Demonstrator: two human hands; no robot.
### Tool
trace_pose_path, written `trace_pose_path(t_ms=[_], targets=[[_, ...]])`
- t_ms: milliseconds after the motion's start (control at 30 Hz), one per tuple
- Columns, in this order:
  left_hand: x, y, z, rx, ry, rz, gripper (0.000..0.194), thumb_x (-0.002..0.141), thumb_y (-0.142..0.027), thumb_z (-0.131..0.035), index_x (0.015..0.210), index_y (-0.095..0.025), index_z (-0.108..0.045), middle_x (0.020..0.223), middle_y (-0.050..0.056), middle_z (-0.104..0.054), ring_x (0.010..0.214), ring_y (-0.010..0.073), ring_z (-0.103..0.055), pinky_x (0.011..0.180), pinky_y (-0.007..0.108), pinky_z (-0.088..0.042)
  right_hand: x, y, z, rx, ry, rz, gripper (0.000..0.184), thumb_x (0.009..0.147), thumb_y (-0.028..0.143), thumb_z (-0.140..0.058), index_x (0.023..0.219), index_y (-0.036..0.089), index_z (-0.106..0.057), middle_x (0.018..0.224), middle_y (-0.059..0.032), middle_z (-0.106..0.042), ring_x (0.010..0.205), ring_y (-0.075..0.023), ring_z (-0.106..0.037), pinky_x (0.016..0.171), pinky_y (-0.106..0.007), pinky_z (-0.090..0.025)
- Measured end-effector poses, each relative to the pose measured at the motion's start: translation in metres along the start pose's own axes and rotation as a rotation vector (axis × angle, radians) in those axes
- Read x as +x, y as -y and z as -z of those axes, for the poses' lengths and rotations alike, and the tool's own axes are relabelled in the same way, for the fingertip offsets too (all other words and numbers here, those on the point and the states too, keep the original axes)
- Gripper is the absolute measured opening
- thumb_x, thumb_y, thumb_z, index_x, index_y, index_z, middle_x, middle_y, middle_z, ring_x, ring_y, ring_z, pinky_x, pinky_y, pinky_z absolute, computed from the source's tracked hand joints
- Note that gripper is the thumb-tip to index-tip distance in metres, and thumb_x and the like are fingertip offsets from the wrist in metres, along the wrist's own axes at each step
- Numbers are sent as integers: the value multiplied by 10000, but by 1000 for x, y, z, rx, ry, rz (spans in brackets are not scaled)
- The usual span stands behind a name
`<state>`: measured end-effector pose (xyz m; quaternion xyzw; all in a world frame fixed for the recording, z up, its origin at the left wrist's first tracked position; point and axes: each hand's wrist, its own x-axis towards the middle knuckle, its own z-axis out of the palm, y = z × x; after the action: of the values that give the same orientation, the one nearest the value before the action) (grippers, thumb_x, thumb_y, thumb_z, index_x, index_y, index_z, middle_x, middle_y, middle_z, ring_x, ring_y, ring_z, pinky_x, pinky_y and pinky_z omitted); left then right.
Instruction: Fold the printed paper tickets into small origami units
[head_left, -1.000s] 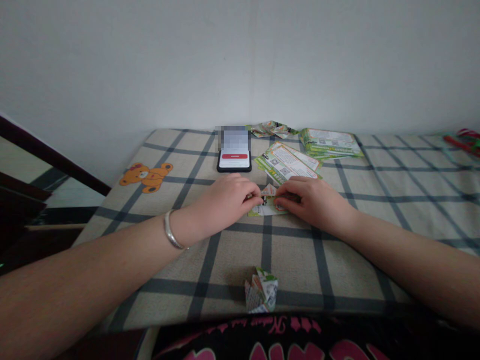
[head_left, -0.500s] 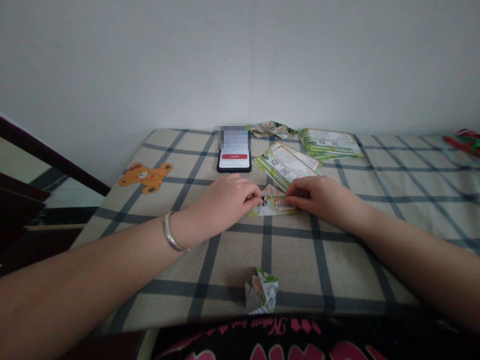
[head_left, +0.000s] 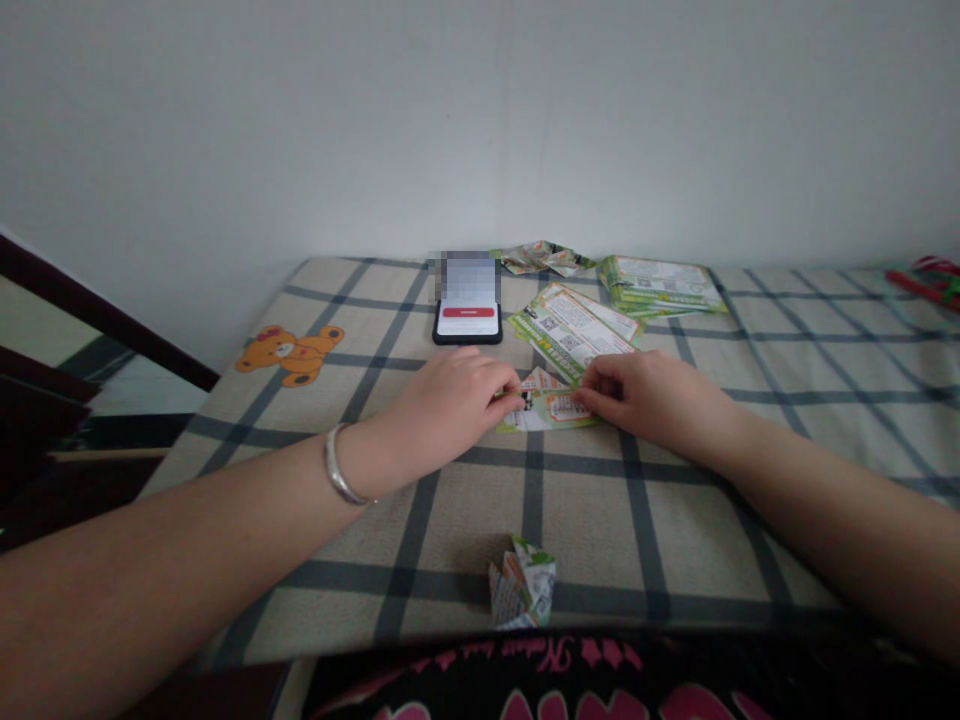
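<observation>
A folded paper leaflet [head_left: 547, 410], green, white and orange, lies on the checked cloth between my hands. My left hand [head_left: 465, 395], with a silver bangle at the wrist, pinches its left end between thumb and finger. At the right end, my right hand [head_left: 637, 390] pinches the same paper, fingers curled. Just behind it, flat printed leaflets [head_left: 574, 330] overlap one another, partly hidden by my right hand. Close to my body sits a small folded paper piece [head_left: 523, 583] in the same print.
A phone [head_left: 468, 318] with a lit screen lies behind my left hand. Near the wall are folded papers [head_left: 547, 258] and a leaflet stack [head_left: 664, 285]. A bear picture [head_left: 292, 352] is at left; a red and green object [head_left: 930, 282] at far right.
My right hand has slid slightly to the right along the folded leaflet's edge. My left hand stays almost where it was.
</observation>
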<state>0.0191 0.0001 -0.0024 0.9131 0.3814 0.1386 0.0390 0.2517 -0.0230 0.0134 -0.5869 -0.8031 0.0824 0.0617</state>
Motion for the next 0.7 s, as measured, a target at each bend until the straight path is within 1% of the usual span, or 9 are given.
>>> trace_pose_path(t_ms=[100,233,400,533,633,700], targets=[[0,0,-1,-7,-6,2,165,898,-308,-624,884,-148,-664,846,36,-668,820,178,-577,729,314,-422,0,2,0,-66,3,-1,248,893,424,-532,780,233,-643,660,4,-634,557,-134,-501,505,-253,-264],[0,-1,-1,-6,11,11,158,915,-294,-597,880,-151,-656,863,37,-667,848,190,-580,753,330,-427,1,6,2,-158,8,-22,291,896,443,-527,732,221,-618,635,-7,-611,561,-144,-481,504,-255,-244],[-2,0,-4,105,4,-58,194,972,-271,-488,910,-155,-629,880,41,-646,879,201,-569,766,336,-427,1,5,3,-143,15,-20,304,902,441,-522,707,222,-605,612,7,-597,538,-132,-475,499,-252,-234],[-4,1,-6,172,-29,-76,180,973,-275,-482,919,-150,-601,868,39,-626,867,195,-567,747,321,-431,1,3,2,-135,7,-29,303,892,464,-539,713,229,-606,621,14,-603,539,-131,-482,496,-253,-232],[-6,2,-7,202,-89,-99,137,942,-258,-541,1025,-162,-593,929,40,-620,885,200,-568,750,325,-448,1,1,2,-112,18,-26,291,887,462,-546,721,230,-601,621,19,-600,538,-129,-481,495,-251,-242],[-7,3,-7,227,-120,-169,204,927,-223,-563,1126,-187,-586,1020,49,-621,934,211,-568,775,341,-466,1,-1,3,-74,35,-14,274,887,450,-548,732,229,-599,630,23,-602,542,-125,-482,498,-248,-257]])
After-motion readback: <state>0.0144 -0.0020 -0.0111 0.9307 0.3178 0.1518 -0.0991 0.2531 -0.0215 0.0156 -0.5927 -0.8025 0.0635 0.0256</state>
